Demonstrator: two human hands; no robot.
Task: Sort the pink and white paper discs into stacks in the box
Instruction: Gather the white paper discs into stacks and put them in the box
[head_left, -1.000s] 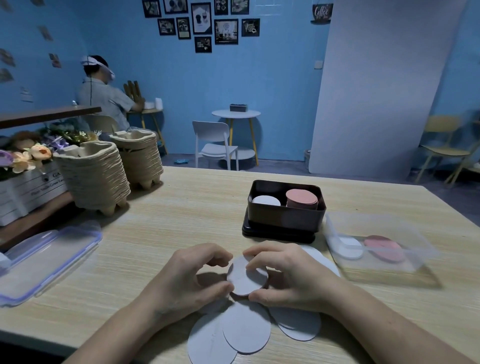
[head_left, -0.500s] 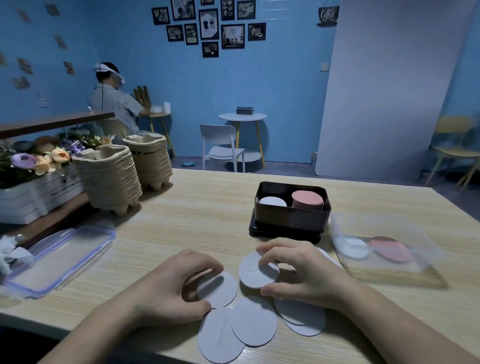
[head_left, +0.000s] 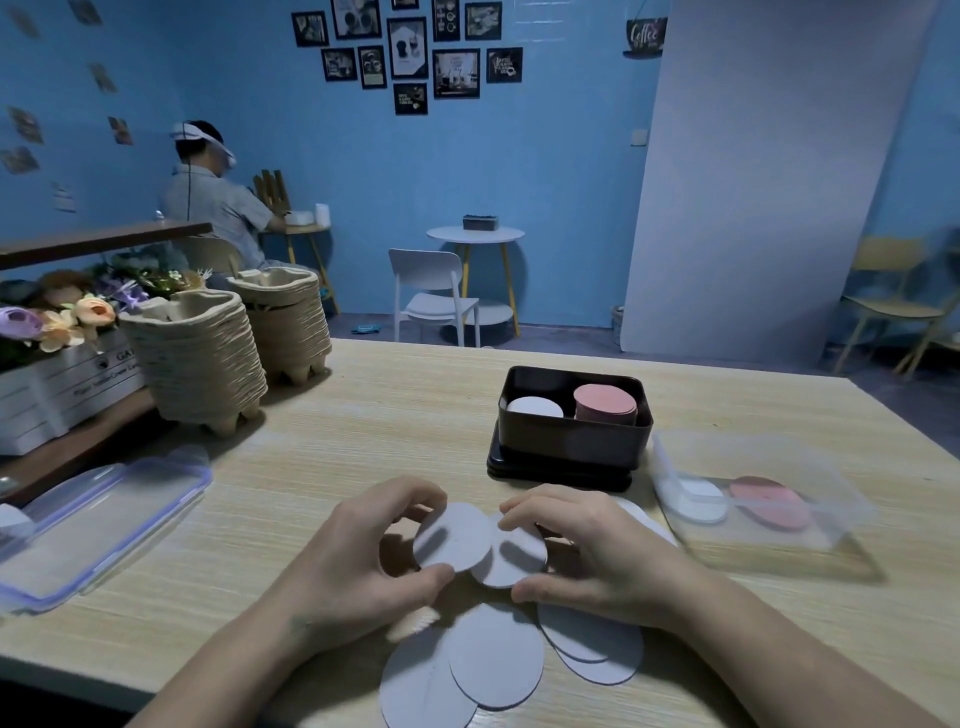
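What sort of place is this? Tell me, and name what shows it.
Probably a café-style room: a Coffee sign, framed coffee prints and a small round table with a white chair.

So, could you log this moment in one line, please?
left hand: holds white disc | right hand: holds second disc | box: pink stack, white stack

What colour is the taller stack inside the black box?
Pink. The stack sits in the right side of the box, clearest in the head view.
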